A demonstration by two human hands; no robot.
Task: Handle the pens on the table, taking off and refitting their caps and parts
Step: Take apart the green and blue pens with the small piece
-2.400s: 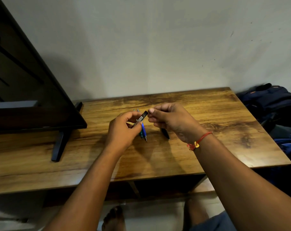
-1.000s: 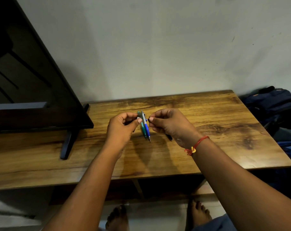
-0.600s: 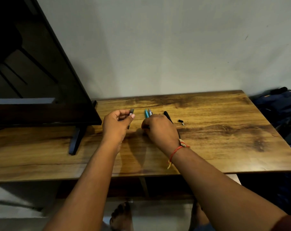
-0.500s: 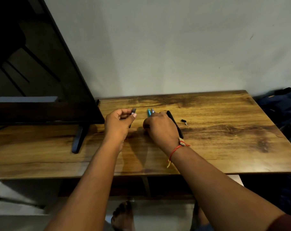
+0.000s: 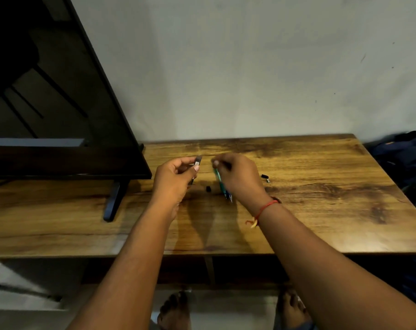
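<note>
Pen [image 5: 197, 161] in L hand [image 5: 171, 181], label illegible

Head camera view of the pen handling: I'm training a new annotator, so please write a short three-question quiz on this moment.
1. True or false: the left hand holds the green pen.
2. What lies on the table between the two hands? A) a small black pen part B) an eraser C) a ruler
3. Fill in: the red thread bracelet is on the ___ wrist.

Key:
1. False. The right hand holds the green pen, and the left hand holds a dark pen.
2. A
3. Right
</note>
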